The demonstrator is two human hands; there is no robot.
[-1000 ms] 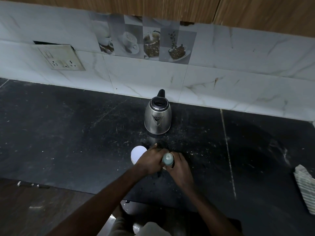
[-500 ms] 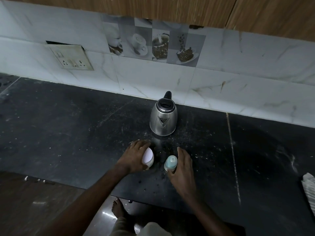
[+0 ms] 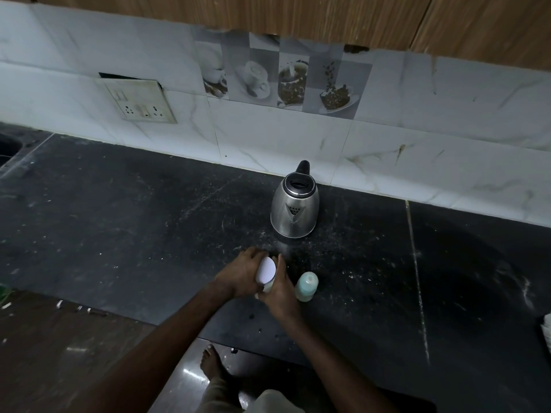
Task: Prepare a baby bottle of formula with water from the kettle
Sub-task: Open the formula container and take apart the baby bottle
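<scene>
Dark counter runs wall to wall, speckled w/ pale grit. Steel kettle stands upright near the back tiles, lid shut, well apart from both hands. Nearer the front edge, both hands wrap 1 white tub, prob. the formula: left hand grips its side, right hand curls around the lower part, lid on. Baby bottle stands upright just beside the right hand, not held, top on. Progress looks early: 0 water poured, 0 powder in as far as shows. Left to do: open tub, open bottle, scoop, pour, close, shake.
</scene>
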